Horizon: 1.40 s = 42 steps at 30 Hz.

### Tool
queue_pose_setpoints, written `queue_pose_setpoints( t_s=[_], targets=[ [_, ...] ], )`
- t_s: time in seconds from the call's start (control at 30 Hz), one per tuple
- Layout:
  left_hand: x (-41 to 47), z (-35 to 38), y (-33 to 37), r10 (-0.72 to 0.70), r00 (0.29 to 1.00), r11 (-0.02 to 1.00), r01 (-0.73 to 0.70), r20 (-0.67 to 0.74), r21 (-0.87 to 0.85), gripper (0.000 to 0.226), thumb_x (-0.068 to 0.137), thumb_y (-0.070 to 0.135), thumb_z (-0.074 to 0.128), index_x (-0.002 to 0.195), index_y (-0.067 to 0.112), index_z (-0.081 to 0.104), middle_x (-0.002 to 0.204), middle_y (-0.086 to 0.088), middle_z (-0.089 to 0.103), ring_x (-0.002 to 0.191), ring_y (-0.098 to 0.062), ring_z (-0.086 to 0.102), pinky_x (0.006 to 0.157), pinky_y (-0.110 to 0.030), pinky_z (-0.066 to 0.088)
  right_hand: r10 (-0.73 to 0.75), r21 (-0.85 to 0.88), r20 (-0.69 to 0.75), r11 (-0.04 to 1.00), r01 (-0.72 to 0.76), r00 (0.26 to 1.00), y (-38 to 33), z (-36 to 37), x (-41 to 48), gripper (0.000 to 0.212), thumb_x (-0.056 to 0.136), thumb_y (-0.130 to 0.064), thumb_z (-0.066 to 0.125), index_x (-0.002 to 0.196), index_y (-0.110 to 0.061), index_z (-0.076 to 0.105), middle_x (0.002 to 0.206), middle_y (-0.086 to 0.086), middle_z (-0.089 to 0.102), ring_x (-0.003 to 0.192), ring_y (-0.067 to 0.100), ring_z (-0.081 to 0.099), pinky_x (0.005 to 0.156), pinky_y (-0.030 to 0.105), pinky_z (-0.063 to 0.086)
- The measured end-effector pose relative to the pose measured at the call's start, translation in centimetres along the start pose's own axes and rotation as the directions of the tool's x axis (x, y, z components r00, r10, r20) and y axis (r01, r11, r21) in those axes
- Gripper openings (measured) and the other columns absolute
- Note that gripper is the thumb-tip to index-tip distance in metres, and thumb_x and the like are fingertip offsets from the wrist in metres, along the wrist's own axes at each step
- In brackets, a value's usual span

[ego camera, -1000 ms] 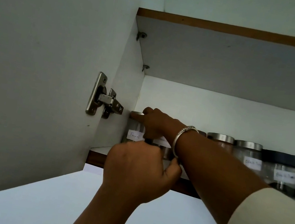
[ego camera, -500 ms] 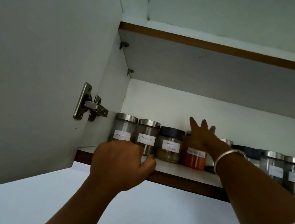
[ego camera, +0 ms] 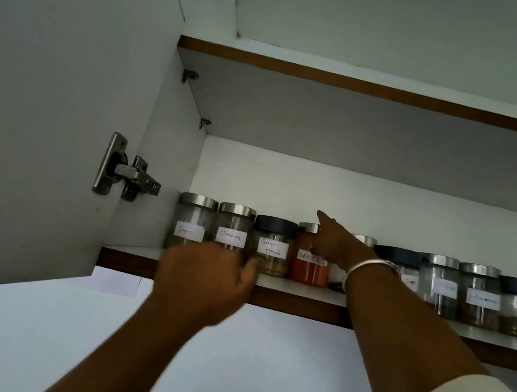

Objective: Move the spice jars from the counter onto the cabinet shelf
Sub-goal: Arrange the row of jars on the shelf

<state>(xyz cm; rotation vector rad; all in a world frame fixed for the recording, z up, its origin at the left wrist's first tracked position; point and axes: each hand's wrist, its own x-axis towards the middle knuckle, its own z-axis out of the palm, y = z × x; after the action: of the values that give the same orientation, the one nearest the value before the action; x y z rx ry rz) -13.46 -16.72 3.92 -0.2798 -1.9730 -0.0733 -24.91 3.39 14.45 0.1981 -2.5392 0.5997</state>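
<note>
Several labelled spice jars stand in a row on the cabinet shelf (ego camera: 299,290): a fennel jar (ego camera: 193,219) at far left, a cinnamon jar (ego camera: 234,226), a garam masala jar (ego camera: 272,246) with a dark lid, and a jar of red powder (ego camera: 308,266). More jars (ego camera: 480,294) continue to the right. My left hand (ego camera: 205,281) is blurred, loosely curled in front of the shelf edge below the cinnamon jar, holding nothing. My right hand (ego camera: 333,242), with a silver bangle, reaches over the red jar with a finger extended, gripping nothing.
The open cabinet door (ego camera: 42,108) with its metal hinge (ego camera: 127,172) stands at left. An upper shelf (ego camera: 371,88) sits above the jar row. The cabinet's white underside fills the lower view.
Both hands have let go of the leftmost jars. The right hand has moved right along the row; the left hand has pulled back to the shelf edge. The view has tilted upward.
</note>
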Motion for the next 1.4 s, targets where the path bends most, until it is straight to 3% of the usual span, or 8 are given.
queue_pose_setpoints(
  t_s=[0.17,0.37,0.57,0.83,1.0,1.13,1.27,1.4],
  targets=[
    [0.6,1.5,7.9,0.125,0.991,0.991,-0.127,-0.040,-0.039,0.059,0.094,0.052,0.009,0.079,0.020,0.056,0.067,0.002,0.054,0.056,-0.013,0.050,0.058,-0.024,0.040,0.058,-0.104,-0.262,0.991,-0.087,0.963,1.4,-1.6,0.3,0.067,0.089,-0.019,0.057,0.144,-0.008,0.021,0.148,0.025,0.022,0.138,0.039,0.022,0.113,0.046,0.022],
    [1.1,2.5,12.1,0.124,0.984,0.991,-0.130,-0.129,-0.039,0.053,0.094,0.049,0.013,0.086,0.020,0.056,0.077,-0.002,0.056,0.064,-0.019,0.051,0.061,-0.025,0.039,0.264,-0.343,-0.219,0.880,-0.327,0.939,9.0,-6.1,1.0,0.067,0.094,-0.026,0.049,0.148,-0.012,0.012,0.153,0.029,-0.003,0.139,0.050,-0.004,0.112,0.063,0.004],
    [1.2,2.2,16.8,0.005,0.999,0.998,-0.008,-0.049,-0.063,0.052,0.087,0.043,0.030,0.056,0.016,0.060,0.048,-0.004,0.055,0.038,-0.020,0.050,0.044,-0.026,0.048,0.172,-0.537,0.126,0.840,-0.079,0.977,9.8,-7.0,0.6,0.047,0.086,-0.016,0.064,0.127,0.004,0.051,0.134,0.019,0.050,0.120,0.032,0.051,0.095,0.036,0.043],
    [2.2,2.5,22.3,0.047,0.995,0.998,-0.051,-0.093,-0.041,0.051,0.087,0.041,0.033,0.047,0.017,0.056,0.041,0.001,0.048,0.033,-0.015,0.042,0.043,-0.020,0.036,0.073,-0.286,0.020,0.956,-0.064,0.997,13.5,-9.6,-0.4,0.073,0.087,-0.009,0.059,0.148,-0.006,0.019,0.152,0.013,0.026,0.136,0.029,0.034,0.107,0.033,0.033],
    [3.1,3.9,27.0,0.124,0.975,0.982,-0.148,-0.186,-0.119,0.053,0.094,0.045,0.014,0.062,0.019,0.046,0.053,0.003,0.040,0.043,-0.014,0.035,0.047,-0.020,0.021,0.022,-0.218,-0.267,0.972,-0.082,0.963,19.8,-12.9,-0.9,0.061,0.084,-0.011,0.057,0.141,-0.016,0.036,0.142,0.011,0.042,0.130,0.029,0.039,0.104,0.036,0.037],
    [3.8,4.6,31.5,0.116,0.975,0.981,-0.142,-0.187,-0.131,0.052,0.095,0.045,0.019,0.058,0.018,0.044,0.048,0.001,0.035,0.042,-0.016,0.035,0.047,-0.021,0.024,0.169,-0.393,-0.115,0.897,-0.201,0.979,22.8,-13.4,-1.3,0.073,0.082,-0.024,0.065,0.144,-0.022,0.027,0.146,0.010,0.035,0.134,0.033,0.030,0.108,0.046,0.031],
    [4.0,4.0,34.1,0.083,0.993,0.993,-0.089,-0.084,-0.075,0.050,0.091,0.041,0.031,0.047,0.019,0.039,0.041,0.003,0.030,0.034,-0.015,0.028,0.044,-0.018,0.018,0.092,-0.496,-0.026,0.863,-0.093,0.995,22.0,-13.1,-1.1,0.046,0.085,-0.017,0.064,0.127,-0.005,0.050,0.135,0.014,0.048,0.121,0.032,0.048,0.097,0.037,0.042],
    [4.1,4.1,34.3,0.066,0.995,0.995,-0.071,-0.073,-0.075,0.049,0.091,0.041,0.030,0.048,0.018,0.036,0.042,0.003,0.030,0.035,-0.016,0.029,0.045,-0.019,0.023,0.003,-0.454,0.050,0.891,0.020,0.999,21.1,-13.0,-1.2,0.062,0.090,-0.015,0.060,0.142,-0.001,0.031,0.148,0.014,0.033,0.130,0.029,0.041,0.091,0.031,0.045]
  ],
)
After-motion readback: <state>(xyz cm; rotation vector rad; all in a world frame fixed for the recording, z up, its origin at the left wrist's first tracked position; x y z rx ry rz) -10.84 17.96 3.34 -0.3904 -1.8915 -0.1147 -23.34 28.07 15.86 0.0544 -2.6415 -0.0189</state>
